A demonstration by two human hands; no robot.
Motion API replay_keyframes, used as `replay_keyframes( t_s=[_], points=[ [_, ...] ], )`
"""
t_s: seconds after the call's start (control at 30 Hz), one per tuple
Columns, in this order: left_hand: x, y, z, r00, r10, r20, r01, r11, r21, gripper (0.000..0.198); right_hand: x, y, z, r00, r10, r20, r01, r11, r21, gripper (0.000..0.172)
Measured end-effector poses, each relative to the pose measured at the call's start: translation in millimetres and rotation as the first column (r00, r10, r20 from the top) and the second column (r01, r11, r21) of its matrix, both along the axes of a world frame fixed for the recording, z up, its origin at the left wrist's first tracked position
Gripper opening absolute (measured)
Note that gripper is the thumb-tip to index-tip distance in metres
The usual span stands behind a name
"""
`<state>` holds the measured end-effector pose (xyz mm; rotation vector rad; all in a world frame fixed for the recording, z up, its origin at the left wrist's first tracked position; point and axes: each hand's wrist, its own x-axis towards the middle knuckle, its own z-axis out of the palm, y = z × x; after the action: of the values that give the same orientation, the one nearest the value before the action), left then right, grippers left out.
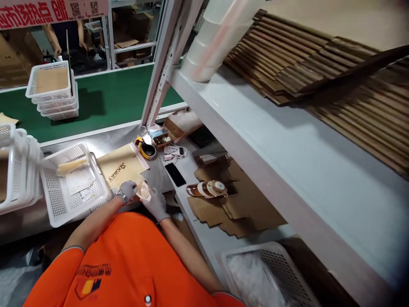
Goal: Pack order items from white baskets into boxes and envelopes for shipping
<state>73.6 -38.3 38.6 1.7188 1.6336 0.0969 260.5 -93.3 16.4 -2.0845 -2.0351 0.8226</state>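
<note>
Just right of the white basket [53,205], the right hand [155,205] holds a small pack [145,192]. The left hand's [128,190] fingers bunch beside it; I can't tell if they pinch. Seems like careful handling, needing gentle fingers next.

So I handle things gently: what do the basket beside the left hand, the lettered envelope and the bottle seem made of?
Basket: likely moulded plastic, smooth white, judging by its regular perforations.
Envelope: probably matte paper, given its dull tan face.
Bottle: clear plastic or glass; its see-through body fits either.
</note>
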Motion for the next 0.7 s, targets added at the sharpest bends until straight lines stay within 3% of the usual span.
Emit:
replay_keyframes(
  t_s=[0.17,0.3,0.43,0.57,0.63,0.7],
  points=[
    [5.2,-6.6,-0.6,0.990,-0.140,-0.036,0.140,0.990,0.018,0.027,-16.5,2.5,13.7,0.997,0.038,0.069,-0.041,0.998,0.045,0.102],
    [4.0,-14.5,-0.5,0.978,-0.203,-0.052,0.205,0.978,0.039,0.028,-23.1,5.8,23.4,0.996,0.060,0.063,-0.062,0.998,0.033,0.108],
    [-1.0,-17.9,3.6,0.965,-0.256,-0.053,0.259,0.964,0.054,0.027,-28.5,5.5,28.6,0.995,0.047,0.092,-0.054,0.996,0.072,0.125],
    [-7.6,-23.5,7.5,0.954,-0.299,-0.003,0.299,0.952,0.066,0.022,-32.1,9.6,32.3,0.996,0.030,0.090,-0.035,0.998,0.055,0.117],
    [-12.7,-26.8,9.5,0.975,-0.220,0.008,0.218,0.971,0.102,0.020,-32.4,13.2,34.9,0.997,-0.017,0.069,0.015,1.000,0.027,0.112],
    [-18.4,-27.8,11.9,0.991,0.074,0.112,-0.091,0.984,0.155,0.030,-32.9,16.0,38.5,0.994,-0.095,0.056,0.096,0.995,-0.013,0.113]
  ],
)
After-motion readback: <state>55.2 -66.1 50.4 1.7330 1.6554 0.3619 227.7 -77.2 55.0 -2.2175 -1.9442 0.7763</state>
